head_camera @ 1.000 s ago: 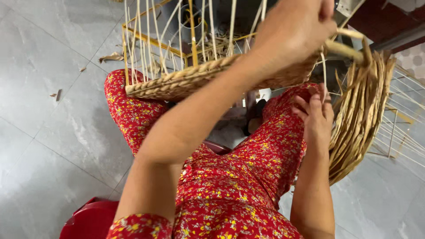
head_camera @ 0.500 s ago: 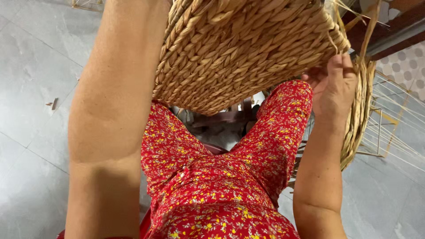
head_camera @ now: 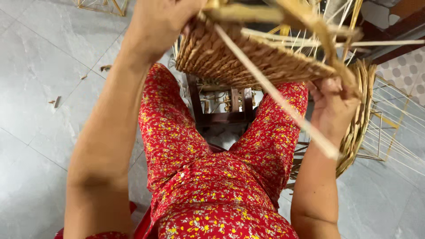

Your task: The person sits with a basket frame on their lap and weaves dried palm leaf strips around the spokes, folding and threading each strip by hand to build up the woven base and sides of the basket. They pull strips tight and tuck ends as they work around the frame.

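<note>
The left hand (head_camera: pixel 161 22) grips the near edge of a half-woven basket (head_camera: pixel 248 57), held up over the lap. The right hand (head_camera: pixel 334 110) is closed around its far side and loose strands (head_camera: pixel 354 128). Weaving looks mid-way; the next strand needs steadying first.

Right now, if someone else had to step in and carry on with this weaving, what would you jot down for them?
Left hand: gripping the upper left edge of the half-woven tan straw basket, held above the lap.
Right hand: closed on the bundle of loose tan straw strands at the basket's right side.
Done: the base and the lower wall are woven.
Left: thin pale upright stakes stand bare.
Below: a dark wooden stool on the grey tiled floor.
</note>
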